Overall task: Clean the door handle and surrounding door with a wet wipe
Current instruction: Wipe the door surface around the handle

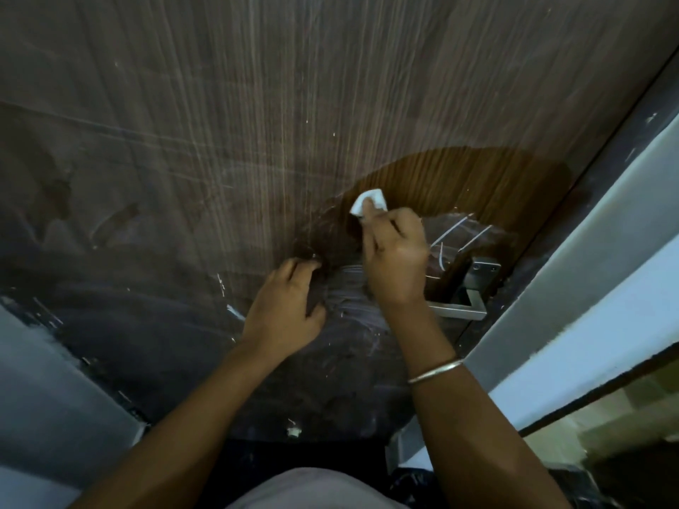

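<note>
Wet wipe (369, 204), folded into a small white pad, is pressed flat against the door (257, 123) by the right hand (398, 260). The index finger lies stretched over the pad. The other fingers (395, 224) are curled in behind it, so the hand is closed around the wipe and not open.

The pad sits at the lower left border of a clean brown patch (459, 181). That patch arcs up and to the right, and the surrounding wood carries a dull grey film.

The door handle (461, 311) lies down and to the right of the wipe, close to the door's edge by the door frame (588, 259). It is below a square plate (483, 273). Its lever runs roughly level across the view, and its inner end is hidden behind the right wrist, which wears a bangle (435, 371). White streaks (450, 236) mark the filmed strip between pad and handle.

The left hand (288, 306) holds nothing. Its bent fingertips rest on the door to the left of the handle, and it looks like a brace.

The right hand is the nearer one, as its wrist already overlaps the lever. Reaching the handle probably calls for drawing the pad downward and rightward over the streaked strip, then running it along the lever's length.
</note>
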